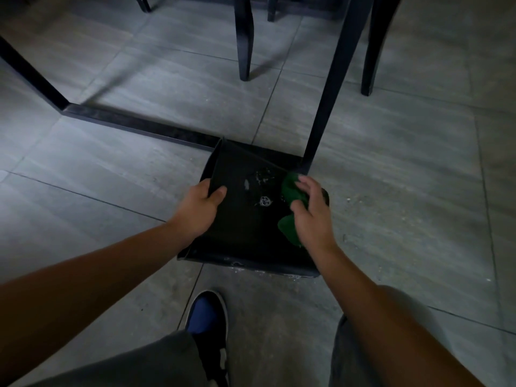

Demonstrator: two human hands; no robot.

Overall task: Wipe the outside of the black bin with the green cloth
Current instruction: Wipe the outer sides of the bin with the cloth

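Note:
A square black bin [243, 227] stands on the grey tiled floor in the middle of the head view, its open top facing me and bits of debris on its bottom. My left hand [199, 209] grips the bin's left rim, thumb inside and fingers outside. My right hand [311, 212] holds the bunched green cloth [290, 191] pressed against the bin's right rim and wall. Part of the cloth hangs below my palm on the right side.
A black table frame bar [134, 125] runs along the floor behind the bin, and a slanted black leg [329, 90] meets the bin's far right corner. Chair legs [244, 43] stand farther back. My shoe [208, 325] is just in front of the bin.

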